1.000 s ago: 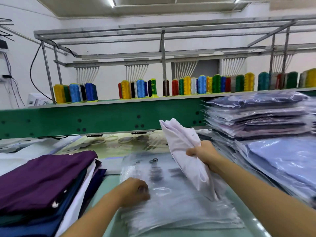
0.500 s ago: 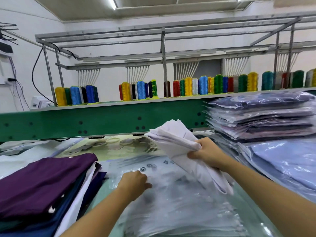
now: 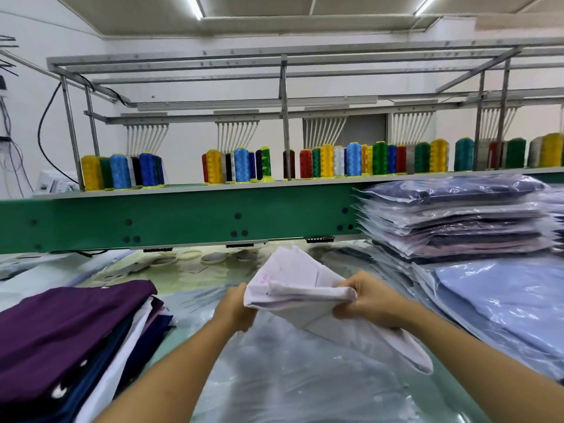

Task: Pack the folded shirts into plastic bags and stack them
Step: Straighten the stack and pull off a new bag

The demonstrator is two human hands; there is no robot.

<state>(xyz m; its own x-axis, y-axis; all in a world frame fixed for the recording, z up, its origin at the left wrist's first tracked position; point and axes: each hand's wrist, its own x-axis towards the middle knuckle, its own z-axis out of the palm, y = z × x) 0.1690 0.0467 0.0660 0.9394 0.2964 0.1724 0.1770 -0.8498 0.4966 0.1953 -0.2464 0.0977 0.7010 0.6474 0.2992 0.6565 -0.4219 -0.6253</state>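
Nearest us lies a loose pile of clear plastic bags (image 3: 290,380), with a stack of unbagged folded shirts (image 3: 67,328), purple on top, at its left. Above the bags we see both hands holding a pale folded shirt (image 3: 300,290). The left hand (image 3: 235,306) curls round its left edge, and the right hand (image 3: 370,303) grips its right end, fingers closed on the cloth. Farther right the bagged shirts (image 3: 451,221) sit stacked. Behind them are a green beam (image 3: 183,221) and thread spools (image 3: 326,160).

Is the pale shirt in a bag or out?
Out: the left hand and right hand grip the pale shirt, bare, above the plastic bags.
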